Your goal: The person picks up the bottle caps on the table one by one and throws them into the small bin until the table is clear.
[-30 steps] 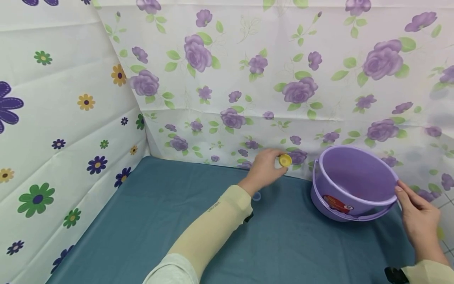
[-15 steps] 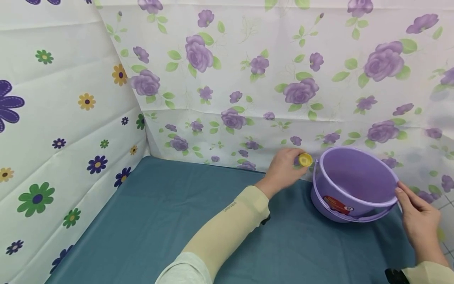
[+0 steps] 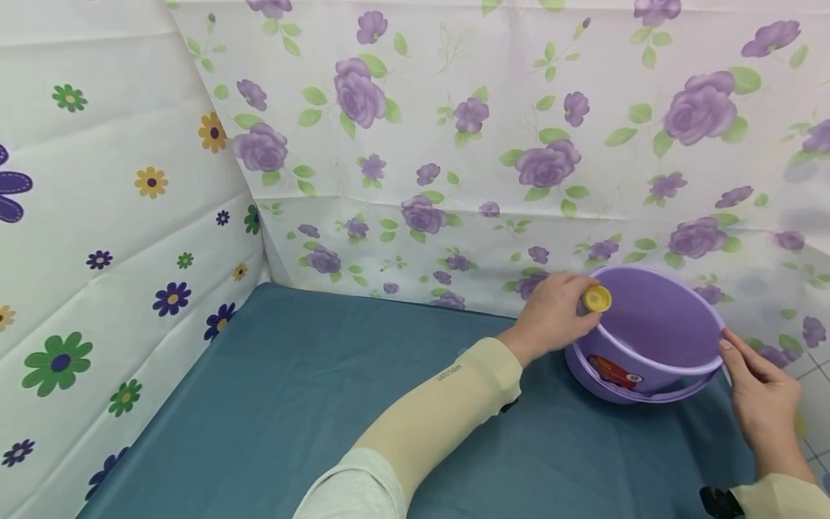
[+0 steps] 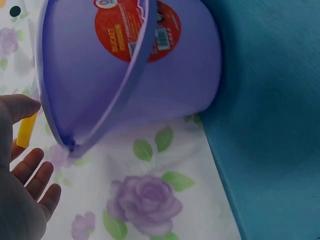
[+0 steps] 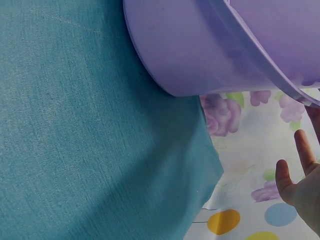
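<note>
In the head view my left hand (image 3: 558,313) pinches a small round yellow bottle cap (image 3: 596,298) between thumb and index finger. The cap overlaps the left rim of a purple bucket (image 3: 648,321). In the left wrist view the yellow cap (image 4: 26,131) shows edge-on just outside the rim, the other fingers spread below it. The bucket stands on the cloth, its handle hanging down at the front and a red label (image 3: 612,372) on its side. On the right my right hand (image 3: 765,389) grips the bucket's rim, thumb on the near side.
A dark teal cloth (image 3: 311,404) covers the table. A flowered white sheet (image 3: 402,144) rises right behind the bucket, and another flowered sheet (image 3: 130,238) lines the left side. A small bluish ring (image 3: 462,352) lies behind the left sleeve (image 3: 441,411).
My left hand has moved right with the yellow cap, from over the cloth to the bucket's left rim. The right hand and the bucket stay in place.
</note>
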`<state>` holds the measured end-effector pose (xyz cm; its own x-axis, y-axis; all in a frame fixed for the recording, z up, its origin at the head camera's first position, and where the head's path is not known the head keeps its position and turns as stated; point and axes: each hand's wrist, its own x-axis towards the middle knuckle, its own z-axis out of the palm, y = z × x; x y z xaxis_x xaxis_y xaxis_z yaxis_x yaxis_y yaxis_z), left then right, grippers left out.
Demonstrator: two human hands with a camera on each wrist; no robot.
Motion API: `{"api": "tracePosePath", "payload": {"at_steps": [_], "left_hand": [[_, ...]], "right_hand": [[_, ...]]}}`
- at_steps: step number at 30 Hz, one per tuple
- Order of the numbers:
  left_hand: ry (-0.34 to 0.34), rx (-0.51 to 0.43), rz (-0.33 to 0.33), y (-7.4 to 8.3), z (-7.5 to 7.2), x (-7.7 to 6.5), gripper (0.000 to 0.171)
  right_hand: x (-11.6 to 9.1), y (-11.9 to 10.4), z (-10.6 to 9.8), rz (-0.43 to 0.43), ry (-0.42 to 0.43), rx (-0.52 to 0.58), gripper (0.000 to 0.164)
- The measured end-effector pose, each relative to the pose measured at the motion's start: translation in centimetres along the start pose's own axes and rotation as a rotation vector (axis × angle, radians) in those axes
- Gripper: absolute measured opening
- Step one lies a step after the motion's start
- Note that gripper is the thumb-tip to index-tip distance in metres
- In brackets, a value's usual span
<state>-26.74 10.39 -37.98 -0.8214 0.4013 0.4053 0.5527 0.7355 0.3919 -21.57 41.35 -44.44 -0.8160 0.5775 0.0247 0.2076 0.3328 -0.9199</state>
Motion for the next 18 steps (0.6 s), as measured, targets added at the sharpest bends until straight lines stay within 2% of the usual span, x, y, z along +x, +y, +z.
{"api": "tracePosePath", "payload": {"at_steps": [6, 11, 18], "left_hand": [[-0.033, 0.046, 0.032, 1.9, 0.4, 0.8, 0.047], [-0.086, 0.078, 0.044, 3.4, 1.0, 1.2, 0.047], [-0.161, 0.045, 0.051, 4.5, 1.9, 1.4, 0.047]], "right_hand": [[-0.1, -0.2, 0.0, 0.002, 0.02, 0.006, 0.038], [-0.2, -0.3, 0.1, 0.0, 0.026, 0.015, 0.038], [-0.1, -0.2, 0.0, 0.004, 0.001, -0.003, 0.039]]}}
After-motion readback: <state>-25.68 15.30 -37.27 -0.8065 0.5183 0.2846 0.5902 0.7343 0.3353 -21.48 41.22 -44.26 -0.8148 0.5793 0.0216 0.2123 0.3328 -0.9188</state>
